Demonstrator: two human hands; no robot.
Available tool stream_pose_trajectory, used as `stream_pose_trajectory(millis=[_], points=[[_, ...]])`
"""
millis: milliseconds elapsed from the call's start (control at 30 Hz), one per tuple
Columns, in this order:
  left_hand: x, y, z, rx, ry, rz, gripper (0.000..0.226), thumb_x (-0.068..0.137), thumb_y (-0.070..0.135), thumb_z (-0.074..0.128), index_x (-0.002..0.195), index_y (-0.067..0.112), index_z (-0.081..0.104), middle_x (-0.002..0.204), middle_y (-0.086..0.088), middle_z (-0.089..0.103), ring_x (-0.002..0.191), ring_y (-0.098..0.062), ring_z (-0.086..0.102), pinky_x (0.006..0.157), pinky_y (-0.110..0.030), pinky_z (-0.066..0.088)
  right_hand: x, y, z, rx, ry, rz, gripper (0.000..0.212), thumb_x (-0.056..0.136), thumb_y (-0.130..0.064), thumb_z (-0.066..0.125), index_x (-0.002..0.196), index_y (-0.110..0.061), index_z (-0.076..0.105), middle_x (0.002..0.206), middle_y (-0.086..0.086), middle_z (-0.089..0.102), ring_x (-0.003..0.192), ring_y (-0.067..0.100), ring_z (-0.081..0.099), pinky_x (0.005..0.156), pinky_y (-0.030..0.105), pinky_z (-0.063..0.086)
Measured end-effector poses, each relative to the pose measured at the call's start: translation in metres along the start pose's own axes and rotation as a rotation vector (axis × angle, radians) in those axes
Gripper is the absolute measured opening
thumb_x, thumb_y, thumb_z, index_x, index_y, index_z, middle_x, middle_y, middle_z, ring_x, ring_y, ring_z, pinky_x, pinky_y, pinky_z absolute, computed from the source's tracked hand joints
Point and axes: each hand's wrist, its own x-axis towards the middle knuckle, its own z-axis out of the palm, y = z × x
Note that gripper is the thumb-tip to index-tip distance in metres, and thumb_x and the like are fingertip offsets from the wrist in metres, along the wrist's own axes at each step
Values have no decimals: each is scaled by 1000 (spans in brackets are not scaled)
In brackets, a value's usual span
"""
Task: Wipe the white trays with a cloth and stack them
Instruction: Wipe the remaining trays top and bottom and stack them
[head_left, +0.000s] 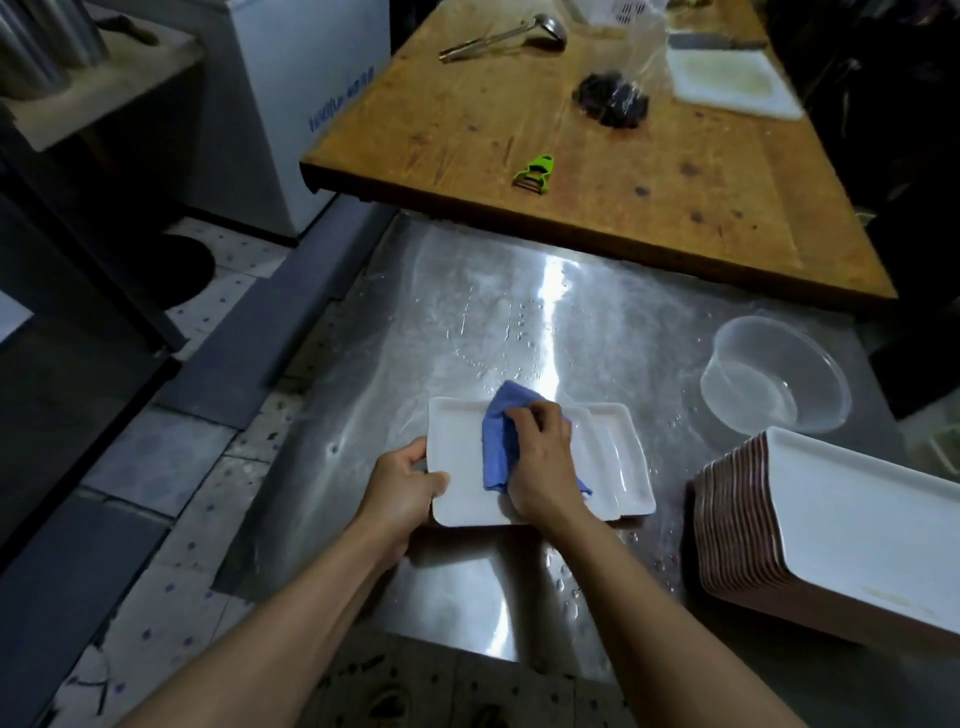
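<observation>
While left hand (402, 483) grips glossy rectangular white tray (613, 467), right-hand fingers (524, 415) bunched around soft blue cloth (498, 447).

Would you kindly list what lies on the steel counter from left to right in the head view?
Left hand → blue cloth → right hand → clear round plastic bowl → tall stack of white rectangular trays.

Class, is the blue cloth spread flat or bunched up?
Bunched up: the blue cloth shows folds and is gripped under the right hand on the white tray.
</observation>
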Motion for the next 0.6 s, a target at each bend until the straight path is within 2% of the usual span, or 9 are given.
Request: stream_pose_trajectory(millis=[67,167,267,333,400,500,600], points=[[2,0,3,11,-9,-14,51,79,-17,47,82,31,64,70,8,73,67,-16,71,65,-36,58,4,-15,10,32,-38,-85,56,69,-6,57,125,-4,52,132,17,37,120,34,33,102,37,33],[4,0,5,60,4,4,45,75,-16,49,88,23,66,77,0,73,69,-18,69,62,-29,55,9,-31,19,-5,-105,-178,67,58,-3,69,123,-5,52,131,16,38,115,35,37,97,35,37],[6,0,7,46,4,5,46,74,-17,49,91,21,67,80,0,73,70,-18,68,62,-28,53,10,-29,16,-10,-111,-201,61,65,-12,64,124,-4,54,133,16,40,117,34,39,96,37,37],[8,1,7,27,-7,-7,47,75,-16,49,86,26,67,77,3,74,70,-18,69,62,-30,55,10,-22,9,-31,-64,-164,54,72,-19,50,123,-2,55,133,17,44,117,33,42,95,41,40],[12,-1,7,2,0,-34,48,79,-14,48,82,32,64,78,6,73,74,-20,70,66,-37,57,7,-8,3,-102,-15,-64,46,79,-15,50,123,-4,54,133,15,43,115,34,43,90,41,40],[12,-5,6,-16,-12,-86,44,85,-9,49,91,32,61,89,5,71,83,-24,69,74,-47,58,3,12,-4,-130,37,131,42,83,-7,50,124,-5,50,134,13,38,114,33,40,90,40,38],[14,-4,5,-27,-35,-107,36,89,-4,50,100,29,61,96,0,70,84,-24,69,73,-46,59,5,14,-3,-135,29,146,44,81,-7,54,124,-4,49,134,15,37,116,32,37,93,35,32]])
